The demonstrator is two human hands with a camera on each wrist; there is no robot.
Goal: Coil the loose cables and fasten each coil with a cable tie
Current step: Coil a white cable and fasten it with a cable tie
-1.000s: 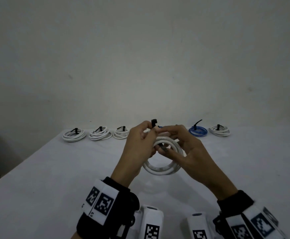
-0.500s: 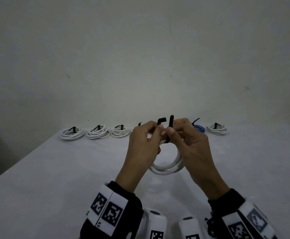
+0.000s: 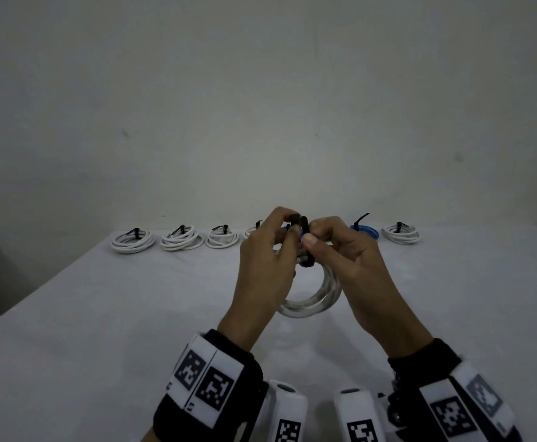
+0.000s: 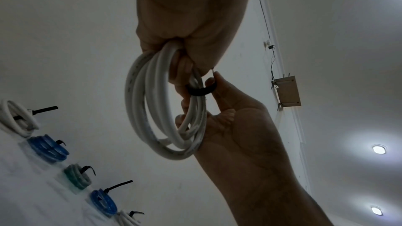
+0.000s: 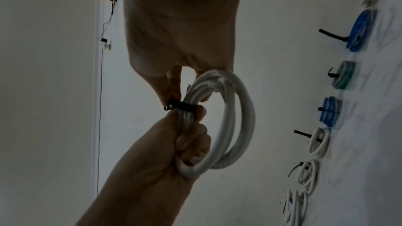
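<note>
A white cable coil hangs upright above the table between both hands. My left hand curls its lower fingers round the coil and pinches the head of a black cable tie at the top. My right hand pinches the tie's strap beside it. The tie loops round the bundled strands, and both its ends point up between the fingertips. In the right wrist view the tie crosses the coil just above the left hand's fingers.
Tied coils lie in a row along the table's far edge: white ones on the left, a blue one and a white one on the right. The white table drops off at its left edge. A wall stands behind.
Both hands have risen a little with the coil. The right hand moved from under the coil up to the tie's strap, and the tie's two ends now stand close together.
</note>
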